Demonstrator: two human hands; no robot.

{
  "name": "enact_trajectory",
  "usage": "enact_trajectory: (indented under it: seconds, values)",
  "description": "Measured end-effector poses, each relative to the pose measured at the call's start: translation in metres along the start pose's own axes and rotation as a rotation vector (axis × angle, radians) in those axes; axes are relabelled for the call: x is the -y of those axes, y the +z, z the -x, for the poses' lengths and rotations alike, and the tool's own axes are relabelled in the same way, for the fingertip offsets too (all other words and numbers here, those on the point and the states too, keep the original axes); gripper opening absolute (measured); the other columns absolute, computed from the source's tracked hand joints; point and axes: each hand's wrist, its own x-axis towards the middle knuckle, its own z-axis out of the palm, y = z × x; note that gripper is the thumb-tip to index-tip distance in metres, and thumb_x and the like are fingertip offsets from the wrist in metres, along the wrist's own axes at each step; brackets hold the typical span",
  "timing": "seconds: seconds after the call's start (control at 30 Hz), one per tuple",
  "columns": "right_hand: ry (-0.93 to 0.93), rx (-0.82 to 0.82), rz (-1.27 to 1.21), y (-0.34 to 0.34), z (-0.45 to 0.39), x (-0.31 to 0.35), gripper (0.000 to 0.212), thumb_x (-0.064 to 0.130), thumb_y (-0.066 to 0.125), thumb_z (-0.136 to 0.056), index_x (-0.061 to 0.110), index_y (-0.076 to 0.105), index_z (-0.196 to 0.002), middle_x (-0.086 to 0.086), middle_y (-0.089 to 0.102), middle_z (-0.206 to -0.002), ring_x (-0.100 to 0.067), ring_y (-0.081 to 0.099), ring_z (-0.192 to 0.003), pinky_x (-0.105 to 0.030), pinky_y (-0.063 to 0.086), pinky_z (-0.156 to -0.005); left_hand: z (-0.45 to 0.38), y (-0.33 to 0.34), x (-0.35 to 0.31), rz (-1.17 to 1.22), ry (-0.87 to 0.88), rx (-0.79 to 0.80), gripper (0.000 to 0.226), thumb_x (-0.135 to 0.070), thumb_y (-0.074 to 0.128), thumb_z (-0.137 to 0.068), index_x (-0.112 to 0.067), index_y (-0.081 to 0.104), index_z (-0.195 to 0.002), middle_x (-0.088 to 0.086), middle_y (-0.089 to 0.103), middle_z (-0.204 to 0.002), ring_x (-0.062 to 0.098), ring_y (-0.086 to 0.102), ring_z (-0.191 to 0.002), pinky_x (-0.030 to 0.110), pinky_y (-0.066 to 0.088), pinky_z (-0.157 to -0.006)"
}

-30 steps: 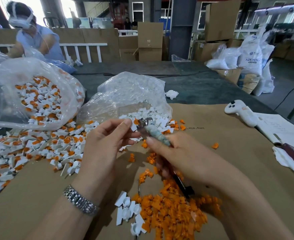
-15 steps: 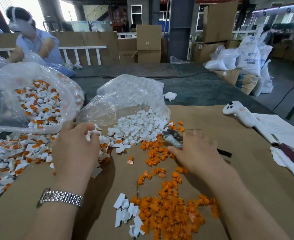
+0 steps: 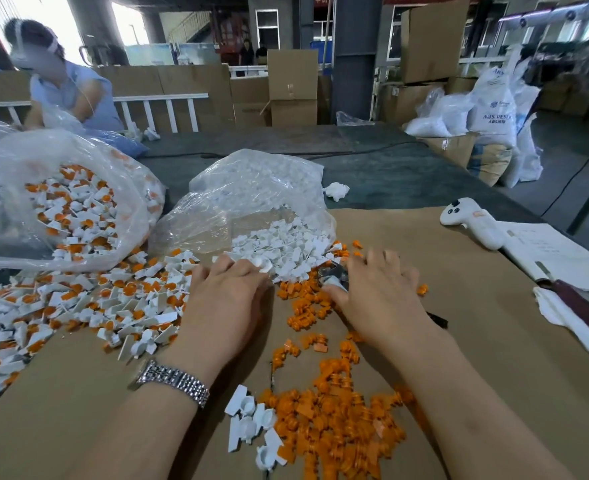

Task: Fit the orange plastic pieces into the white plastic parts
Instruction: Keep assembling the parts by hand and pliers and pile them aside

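Loose white plastic parts point(image 3: 279, 251) spill from a clear bag point(image 3: 258, 188) at the middle of the table. My left hand point(image 3: 223, 299) lies at the pile's near edge, fingers bent down among the white parts; the fingertips are hidden. Orange plastic pieces point(image 3: 331, 427) lie heaped near the front, with more strewn up to my right hand point(image 3: 379, 292). That hand holds a metal pliers-like tool point(image 3: 333, 273) under its palm, thumb along it, fingers reaching over scattered orange pieces. A few white parts point(image 3: 251, 427) lie beside the orange heap.
White parts fitted with orange pieces point(image 3: 95, 306) cover the left, spilling from a second clear bag point(image 3: 71, 216). A white controller point(image 3: 470, 223), papers point(image 3: 556, 254) and a cloth point(image 3: 570, 317) lie at the right on the brown cardboard sheet point(image 3: 494, 358). Another person point(image 3: 64, 81) works at the far left.
My hands, together at first with the tool at a white part, separated. My left hand went to the left pile, then right to the white parts. My right hand dropped onto the orange pieces.
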Motion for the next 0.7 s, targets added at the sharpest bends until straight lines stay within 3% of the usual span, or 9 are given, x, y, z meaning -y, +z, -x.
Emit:
enact_trajectory:
  seconds: [0.1, 0.2, 0.33, 0.43, 0.6, 0.7]
  values:
    - [-0.152, -0.070, -0.077, -0.004, -0.001, 0.007, 0.032, 0.048, 0.047, -0.101, 0.030, 0.057, -0.126, 0.006, 0.048, -0.129, -0.018, 0.037, -0.126, -0.039, 0.029, -0.091, -0.001, 0.004, 0.002, -0.023, -0.023, 0.024, 0.026, -0.034, 0.049, -0.105, -0.033, 0.073, -0.116, -0.015, 0.063, -0.114, 0.015, 0.048, -0.111, 0.037, 0.022, -0.091]
    - [-0.296, -0.026, -0.187, -0.006, 0.000, 0.013, 0.020, 0.044, 0.052, -0.101, 0.038, 0.065, -0.115, 0.013, 0.055, -0.124, -0.014, 0.038, -0.125, -0.039, 0.027, -0.094, -0.002, 0.007, 0.002, -0.003, -0.016, -0.003, 0.018, -0.032, 0.058, -0.103, -0.027, 0.075, -0.105, -0.011, 0.066, -0.105, 0.018, 0.051, -0.106, 0.038, 0.026, -0.090]
    - [-0.392, 0.025, -0.099, -0.001, 0.000, 0.019, 0.027, 0.042, 0.049, -0.103, 0.037, 0.064, -0.124, 0.011, 0.056, -0.124, -0.015, 0.039, -0.123, -0.040, 0.027, -0.096, -0.002, 0.004, 0.002, 0.027, -0.004, -0.001, 0.002, -0.029, 0.071, -0.095, -0.029, 0.073, -0.094, -0.011, 0.072, -0.098, 0.018, 0.055, -0.097, 0.038, 0.029, -0.088]
    - [-0.432, 0.033, -0.020, 0.004, -0.002, 0.020, 0.026, 0.037, 0.048, -0.104, 0.034, 0.063, -0.125, 0.007, 0.054, -0.124, -0.017, 0.041, -0.122, -0.042, 0.030, -0.097, -0.001, 0.002, 0.000, 0.050, 0.002, 0.022, 0.008, -0.029, 0.075, -0.092, -0.032, 0.069, -0.088, -0.012, 0.072, -0.092, 0.017, 0.056, -0.092, 0.037, 0.029, -0.085]
    - [-0.423, -0.026, -0.051, 0.002, -0.003, 0.018, 0.026, 0.040, 0.050, -0.102, 0.027, 0.064, -0.120, 0.002, 0.056, -0.121, -0.019, 0.046, -0.119, -0.039, 0.037, -0.100, 0.000, -0.004, -0.002, 0.101, 0.010, 0.017, 0.015, -0.029, 0.068, -0.096, -0.029, 0.072, -0.111, -0.009, 0.070, -0.106, 0.019, 0.060, -0.104, 0.041, 0.040, -0.096]
    - [-0.376, -0.048, -0.266, -0.004, 0.000, 0.018, 0.019, 0.037, 0.054, -0.102, 0.024, 0.063, -0.112, 0.002, 0.062, -0.108, -0.017, 0.056, -0.104, -0.037, 0.048, -0.090, 0.000, -0.010, -0.005, 0.286, -0.063, -0.037, 0.014, -0.024, 0.067, -0.098, -0.024, 0.075, -0.109, -0.009, 0.065, -0.102, 0.010, 0.060, -0.091, 0.022, 0.045, -0.081]
